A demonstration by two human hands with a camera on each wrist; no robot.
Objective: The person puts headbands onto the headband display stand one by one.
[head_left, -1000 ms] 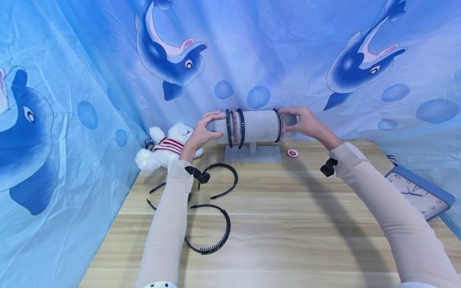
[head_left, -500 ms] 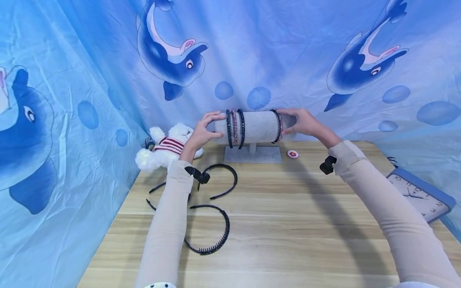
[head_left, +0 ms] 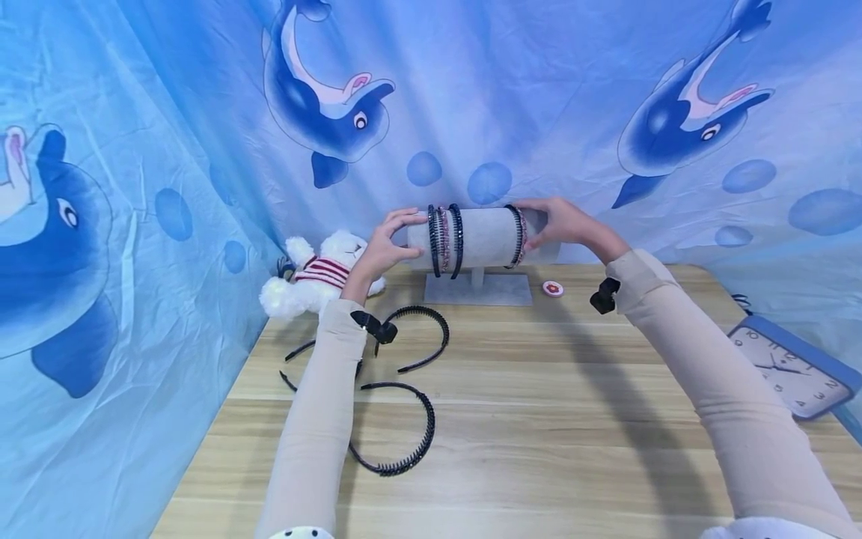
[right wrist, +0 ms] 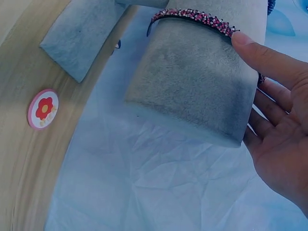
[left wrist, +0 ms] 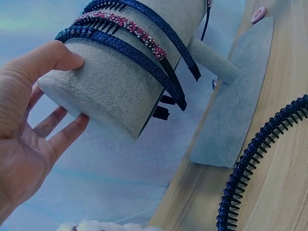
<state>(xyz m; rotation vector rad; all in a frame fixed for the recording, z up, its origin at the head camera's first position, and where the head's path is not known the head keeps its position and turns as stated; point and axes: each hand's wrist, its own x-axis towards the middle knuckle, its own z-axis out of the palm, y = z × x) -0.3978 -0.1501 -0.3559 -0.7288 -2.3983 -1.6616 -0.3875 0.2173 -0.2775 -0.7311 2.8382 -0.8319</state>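
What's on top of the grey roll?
Two dark headbands flank a pink-beaded one near the left hand; the right hand grips another pink-beaded headband. The back of the roll is hidden.

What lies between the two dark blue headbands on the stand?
A pink headband, seen closest in the left wrist view; the head view shows it there too.

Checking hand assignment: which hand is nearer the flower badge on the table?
Right. The right hand pinches the pink-beaded headband above the flower badge in the head view; the left hand grips the left end of the display stand, farther off.
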